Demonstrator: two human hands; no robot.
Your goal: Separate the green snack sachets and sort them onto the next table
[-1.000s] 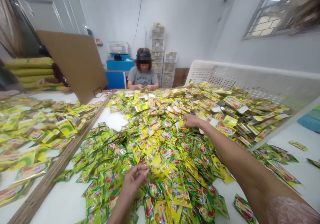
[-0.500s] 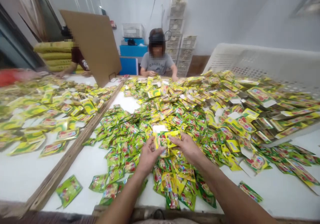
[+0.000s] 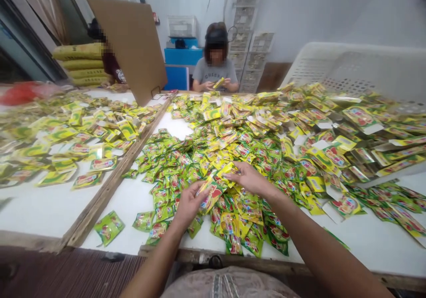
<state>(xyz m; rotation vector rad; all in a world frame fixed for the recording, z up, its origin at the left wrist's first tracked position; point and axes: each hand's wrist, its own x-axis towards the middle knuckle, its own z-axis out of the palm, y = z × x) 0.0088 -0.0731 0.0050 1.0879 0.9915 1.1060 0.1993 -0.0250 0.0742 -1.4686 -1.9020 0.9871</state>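
My left hand [image 3: 190, 204] is closed on a small printed carton [image 3: 212, 195], tilted, with red fruit pictures on its face. My right hand [image 3: 250, 180] pinches a yellow packet [image 3: 225, 170] at the carton's upper end. Whether the packet is partly inside the carton, I cannot tell. Below and around both hands spreads a heap of shiny green sachets [image 3: 169, 173]. Several yellow sachets [image 3: 229, 222] lie just in front of me.
Flat yellow cartons [image 3: 329, 156] pile up at the right, spilling from a white perforated basket [image 3: 333, 67]. A wooden strip [image 3: 109, 182] divides the table; more cartons [image 3: 60, 133] lie left of it. Across the table a person [image 3: 214, 69] handles a carton. A cardboard sheet [image 3: 129, 45] stands upright.
The carton in my left hand has turned to a steeper tilt and now shows its fruit-printed face. The person opposite has raised a yellow carton in both hands. My view has shifted slightly downward.
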